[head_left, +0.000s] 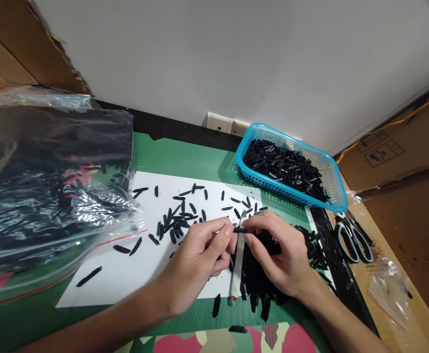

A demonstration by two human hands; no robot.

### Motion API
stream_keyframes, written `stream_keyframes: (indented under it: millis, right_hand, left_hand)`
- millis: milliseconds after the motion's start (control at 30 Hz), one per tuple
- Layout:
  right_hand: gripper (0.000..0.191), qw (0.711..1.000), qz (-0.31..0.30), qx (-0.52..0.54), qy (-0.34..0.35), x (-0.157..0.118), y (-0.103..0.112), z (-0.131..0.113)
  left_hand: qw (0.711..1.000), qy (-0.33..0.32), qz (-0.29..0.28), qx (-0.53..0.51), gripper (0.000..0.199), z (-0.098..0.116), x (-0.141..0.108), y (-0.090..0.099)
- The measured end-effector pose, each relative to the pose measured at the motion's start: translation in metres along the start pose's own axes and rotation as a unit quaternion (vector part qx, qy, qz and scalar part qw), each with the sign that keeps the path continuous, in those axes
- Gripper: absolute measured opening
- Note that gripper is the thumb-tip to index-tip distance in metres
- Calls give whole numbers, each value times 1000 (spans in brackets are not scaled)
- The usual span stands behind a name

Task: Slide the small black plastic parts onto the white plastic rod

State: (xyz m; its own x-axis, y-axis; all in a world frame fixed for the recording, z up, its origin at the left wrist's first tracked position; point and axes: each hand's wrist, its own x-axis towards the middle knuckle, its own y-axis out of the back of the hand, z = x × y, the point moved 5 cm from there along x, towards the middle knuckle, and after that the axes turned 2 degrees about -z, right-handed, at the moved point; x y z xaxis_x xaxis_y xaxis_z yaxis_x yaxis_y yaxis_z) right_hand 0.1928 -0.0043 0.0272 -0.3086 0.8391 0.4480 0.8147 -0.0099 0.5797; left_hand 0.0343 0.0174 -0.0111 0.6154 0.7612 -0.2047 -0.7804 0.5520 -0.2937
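The left hand [196, 260] pinches a small black piece [240, 230] by one end between thumb and forefinger, its other fingers curled in beneath. The right hand [288, 255] meets it from the other side, thumb and forefinger set narrowly apart about the free end; whether they press on it cannot be told. A fingertip hold suits something so slim, and leaves its middle in sight between the two hands. The piece is up over a pale strip [237, 269], which lies lengthwise between the hands at the edge of a dark heap [258, 279], partly under the right hand; there it seems placed within easy reach of both. To the left, loose pieces [175, 223] lie scattered and clustered on a white sheet [144, 279], whose paleness makes the dark shapes easy to pick out from the green mat [185, 154]. Beyond the right hand, near the wall, a blue basket [284, 189] contains many more, its raised sides likely keeping them from spilling. A large clear bag [52, 157] lies at the far left, overlapping the sheet's edge. Scissors [355, 242] and a small bag [387, 294] rest at the right, off to the side of the handwork.
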Motion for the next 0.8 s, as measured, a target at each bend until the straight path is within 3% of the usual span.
stream_keyframes:
  millis: [200, 400, 533, 800]
  right_hand:
    - [16, 1000, -10, 17, -19, 1, -3, 1]
    - [5, 980, 21, 130, -147, 1, -4, 6]
    - [11, 956, 19, 209, -202, 3, -7, 10]
    - [13, 927, 9, 305, -219, 3, -10, 14]
  left_hand:
    - [1000, -16, -5, -8, 50, 1, 1, -2]
    - [1000, -25, -8, 12, 46, 2, 0, -3]
    - [999, -19, 1, 32, 44, 2, 0, -1]
    - [998, -15, 14, 59, 42, 2, -2, -1]
